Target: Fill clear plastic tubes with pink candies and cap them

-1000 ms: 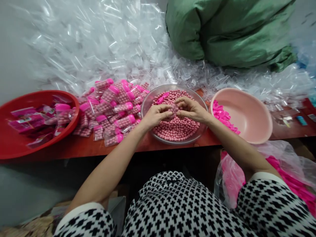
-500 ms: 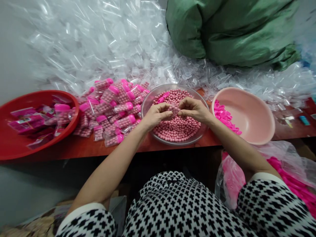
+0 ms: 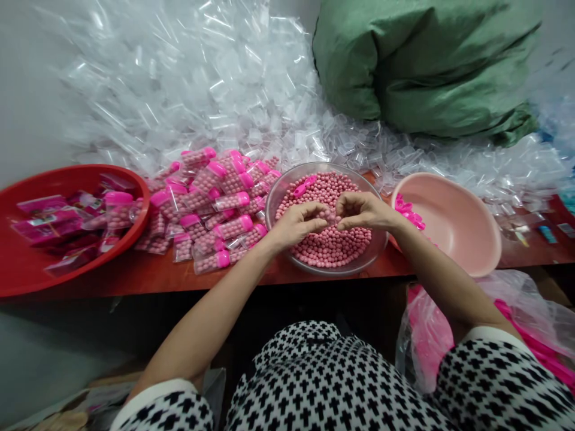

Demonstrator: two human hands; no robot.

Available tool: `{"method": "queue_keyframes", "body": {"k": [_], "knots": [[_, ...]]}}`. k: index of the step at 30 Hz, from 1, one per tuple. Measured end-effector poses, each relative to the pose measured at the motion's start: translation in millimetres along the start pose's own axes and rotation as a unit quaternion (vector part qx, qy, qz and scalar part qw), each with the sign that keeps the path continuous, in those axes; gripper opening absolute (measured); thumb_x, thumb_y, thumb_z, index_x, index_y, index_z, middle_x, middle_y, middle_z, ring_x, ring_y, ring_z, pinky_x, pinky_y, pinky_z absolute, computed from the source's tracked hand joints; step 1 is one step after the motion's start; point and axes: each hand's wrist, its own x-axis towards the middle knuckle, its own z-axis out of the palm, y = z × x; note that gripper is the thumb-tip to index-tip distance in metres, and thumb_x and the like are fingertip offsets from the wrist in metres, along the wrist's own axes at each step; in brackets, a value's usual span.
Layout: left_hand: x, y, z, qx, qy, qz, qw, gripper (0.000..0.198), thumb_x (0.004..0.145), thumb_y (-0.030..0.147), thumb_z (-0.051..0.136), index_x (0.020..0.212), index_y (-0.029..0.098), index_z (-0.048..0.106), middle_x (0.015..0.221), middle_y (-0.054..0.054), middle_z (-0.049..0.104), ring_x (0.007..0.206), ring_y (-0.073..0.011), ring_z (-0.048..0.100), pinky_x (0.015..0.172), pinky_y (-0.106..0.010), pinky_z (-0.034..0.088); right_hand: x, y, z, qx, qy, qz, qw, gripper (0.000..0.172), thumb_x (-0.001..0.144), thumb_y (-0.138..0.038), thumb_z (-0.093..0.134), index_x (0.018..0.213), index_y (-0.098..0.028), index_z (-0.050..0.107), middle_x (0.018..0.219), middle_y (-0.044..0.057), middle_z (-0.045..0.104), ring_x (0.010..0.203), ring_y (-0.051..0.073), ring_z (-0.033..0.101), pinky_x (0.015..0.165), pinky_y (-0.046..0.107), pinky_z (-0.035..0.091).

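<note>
Left grip: the left grip (image 3: 296,224) is half curled over the bowl, its fingers (image 3: 314,209) pointing toward the right grip.
Right grip: the right grip (image 3: 366,212) is curled the same way, and its fingertips nearly meet those of the left grip.
Held: the curled fingers hide whatever lies between them, so I cannot tell whether either grip has hold of any beads.
Bowl: a round glass bowl (image 3: 327,273) sits under both grips, full of pink beads (image 3: 330,245), with a pink cap (image 3: 305,185) lying on top of them.
Left of bowl: capped clear tubes of beads (image 3: 231,227) lie piled on the worktop (image 3: 135,278), beside a red basin (image 3: 76,169) holding pink packets (image 3: 45,218).
Right of bowl: a pale pink basin (image 3: 453,233) holds pink caps (image 3: 406,206), partly hidden behind the right forearm.
Behind: a heap of empty clear tubes (image 3: 179,90) spreads below a green sack (image 3: 426,66).
Below: a clear bag of pink pieces (image 3: 426,341) is cut off by the frame and partly hidden by a patterned sleeve (image 3: 489,383).
</note>
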Motion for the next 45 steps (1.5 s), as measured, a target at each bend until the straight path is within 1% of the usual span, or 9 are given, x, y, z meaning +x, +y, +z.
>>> {"method": "queue_keyframes", "body": {"k": [3, 6, 11, 14, 18, 23, 36, 41, 45], "knots": [[-4, 4, 0.9, -0.005, -0.019, 0.002, 1.0, 0.032, 0.074, 0.034, 0.082, 0.096, 0.014, 0.072, 0.091, -0.005, 0.072, 0.09, -0.019, 0.068, 0.082, -0.03, 0.054, 15, 7, -17, -0.015, 0.038, -0.008, 0.999, 0.04, 0.077, -0.049, 0.082, 0.081, -0.016, 0.059, 0.062, -0.003, 0.06, 0.053, 0.01, 0.054, 0.052, 0.023, 0.044], [-9, 9, 1.4, -0.051, -0.072, -0.008, 0.996, 0.029, 0.08, 0.034, 0.08, 0.1, 0.015, 0.072, 0.097, -0.008, 0.075, 0.097, -0.0222, 0.071, 0.089, -0.034, 0.056, 47, 16, -19, -0.231, 0.124, -0.083, 0.961, 0.023, 0.089, -0.037, 0.07, 0.086, -0.015, 0.066, 0.074, 0.002, 0.067, 0.066, 0.014, 0.058, 0.063, 0.027, 0.044], [-8, 8, 0.7, -0.072, -0.012, 0.001, 0.997, 0.036, 0.074, 0.038, 0.086, 0.097, 0.014, 0.073, 0.099, -0.01, 0.077, 0.099, -0.0244, 0.072, 0.096, -0.039, 0.056, 104, 17, 8, -0.573, -0.012, -0.105, 0.813, 0.026, 0.095, -0.015, 0.056, 0.117, -0.013, 0.07, 0.118, 0.016, 0.072, 0.111, 0.028, 0.06, 0.094, 0.04, 0.041], [-2, 2, -0.7, -0.103, 0.081, 0.002, 0.991, 0.043, 0.068, 0.042, 0.089, 0.097, 0.014, 0.074, 0.099, -0.009, 0.077, 0.095, -0.0239, 0.072, 0.091, -0.039, 0.058, 115, 16, 15, -0.626, -0.052, -0.066, 0.775, 0.029, 0.099, -0.02, 0.052, 0.121, -0.012, 0.07, 0.118, 0.018, 0.072, 0.114, 0.03, 0.059, 0.096, 0.042, 0.04], [4, -5, -1.8, -0.149, 0.169, 0.006, 0.974, 0.05, 0.061, 0.045, 0.092, 0.097, 0.015, 0.074, 0.101, -0.008, 0.077, 0.092, -0.0222, 0.072, 0.088, -0.038, 0.06, 100, 20, 1, -0.525, 0.05, -0.025, 0.849, 0.025, 0.095, -0.025, 0.06, 0.112, -0.013, 0.074, 0.107, 0.014, 0.075, 0.099, 0.026, 0.063, 0.088, 0.036, 0.042], [6, -9, -2.0, -0.139, 0.173, -0.003, 0.975, 0.05, 0.061, 0.041, 0.092, 0.099, 0.015, 0.073, 0.097, -0.005, 0.074, 0.088, -0.0196, 0.07, 0.089, -0.039, 0.06, 58, 16, -9, -0.146, 0.203, -0.041, 0.967, 0.031, 0.085, -0.043, 0.07, 0.093, -0.013, 0.073, 0.086, 0.005, 0.073, 0.077, 0.016, 0.063, 0.074, 0.028, 0.047], [3, -4, 2.0, -0.106, 0.159, -0.008, 0.981, 0.046, 0.057, 0.037, 0.09, 0.091, 0.014, 0.071, 0.088, -0.003, 0.07, 0.081, -0.0168, 0.065, 0.079, -0.032, 0.058, 22, 8, 12, 0.166, 0.185, 0.013, 0.969, 0.048, 0.057, -0.044, 0.094, 0.089, -0.016, 0.072, 0.077, 0.001, 0.07, 0.064, 0.011, 0.061, 0.06, 0.023, 0.049], [3, -12, -0.9, -0.024, 0.191, 0.022, 0.981, 0.038, 0.064, 0.035, 0.082, 0.095, 0.015, 0.072, 0.09, -0.003, 0.069, 0.085, -0.0177, 0.064, 0.08, -0.031, 0.056, 18, 11, 4, -0.019, 0.18, -0.031, 0.983, 0.046, 0.072, -0.038, 0.085, 0.11, -0.017, 0.071, 0.092, 0.004, 0.071, 0.079, 0.016, 0.064, 0.071, 0.028, 0.052], [1, -16, -3.5, 0.022, 0.198, 0.032, 0.979, 0.038, 0.069, 0.035, 0.078, 0.101, 0.015, 0.073, 0.097, -0.005, 0.07, 0.092, -0.0203, 0.064, 0.083, -0.033, 0.056, 10, 9, 0, -0.326, 0.23, -0.098, 0.911, 0.032, 0.086, -0.025, 0.068, 0.117, -0.019, 0.074, 0.099, 0.008, 0.065, 0.09, 0.02, 0.061, 0.085, 0.035, 0.051]]}}
